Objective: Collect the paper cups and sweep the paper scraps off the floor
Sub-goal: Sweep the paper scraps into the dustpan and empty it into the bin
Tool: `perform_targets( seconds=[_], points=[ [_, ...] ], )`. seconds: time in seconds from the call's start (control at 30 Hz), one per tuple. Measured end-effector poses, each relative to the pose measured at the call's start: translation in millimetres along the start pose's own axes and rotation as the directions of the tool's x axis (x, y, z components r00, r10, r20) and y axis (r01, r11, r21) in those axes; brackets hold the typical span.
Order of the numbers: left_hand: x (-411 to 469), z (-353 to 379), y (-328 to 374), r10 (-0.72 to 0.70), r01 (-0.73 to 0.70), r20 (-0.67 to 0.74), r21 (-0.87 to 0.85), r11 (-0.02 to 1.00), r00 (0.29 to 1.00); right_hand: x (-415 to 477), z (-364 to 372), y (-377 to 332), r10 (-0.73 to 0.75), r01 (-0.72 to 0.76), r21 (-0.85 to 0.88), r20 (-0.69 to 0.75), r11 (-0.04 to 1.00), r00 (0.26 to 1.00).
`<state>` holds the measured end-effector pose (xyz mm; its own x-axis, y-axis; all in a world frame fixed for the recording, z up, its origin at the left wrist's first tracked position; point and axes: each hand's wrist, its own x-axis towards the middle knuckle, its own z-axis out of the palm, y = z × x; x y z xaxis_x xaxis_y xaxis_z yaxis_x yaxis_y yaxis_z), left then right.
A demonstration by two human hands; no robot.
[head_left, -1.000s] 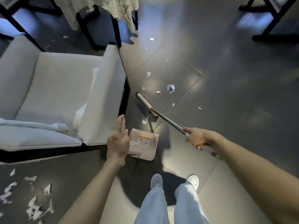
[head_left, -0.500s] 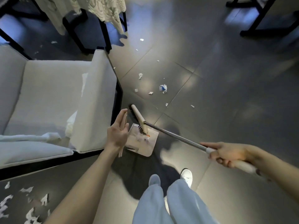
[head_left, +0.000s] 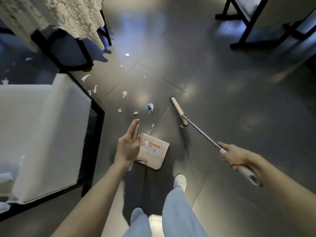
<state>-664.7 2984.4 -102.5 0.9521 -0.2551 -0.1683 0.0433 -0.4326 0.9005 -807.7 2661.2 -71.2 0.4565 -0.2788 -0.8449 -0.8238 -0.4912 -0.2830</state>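
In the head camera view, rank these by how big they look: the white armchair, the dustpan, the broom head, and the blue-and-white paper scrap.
1. white armchair, by far
2. dustpan
3. broom head, long but narrow
4. blue-and-white paper scrap

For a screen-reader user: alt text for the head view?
The right hand grips a broom, its head beside paper scraps on a grey floor; left hand holds a dustpan by its handle. A white chair stands left.
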Motion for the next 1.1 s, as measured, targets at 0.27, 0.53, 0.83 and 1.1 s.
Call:
perform_targets(
  seconds=[0.27, 0.53, 0.83, 1.1],
  points=[
    [75, 73, 51, -0.041, 0.035, 0.067, 0.093, 0.995, 0.997, 47, -42, 13, 0.023, -0.024, 0.008, 0.124, 1.000, 0.992],
    [78, 81, 61, -0.029, 0.020, 0.043, 0.195, 0.981, 0.999, 35, -70, 24, 0.039, -0.103, 0.196, 0.305, 0.975, 0.951],
    [50, 54, 50, -0.145, 0.168, -0.151, 0.151, 0.974, 0.978, 52, -123, -48, -0.143, 0.154, -0.055, 0.171, 0.987, 0.975],
    [89, 52, 55, -0.232, 0.259, -0.246, 0.082, 0.962, 0.941, 131, -140, -154, -0.262, 0.270, -0.348, 0.071, 0.898, 0.962]
  ],
)
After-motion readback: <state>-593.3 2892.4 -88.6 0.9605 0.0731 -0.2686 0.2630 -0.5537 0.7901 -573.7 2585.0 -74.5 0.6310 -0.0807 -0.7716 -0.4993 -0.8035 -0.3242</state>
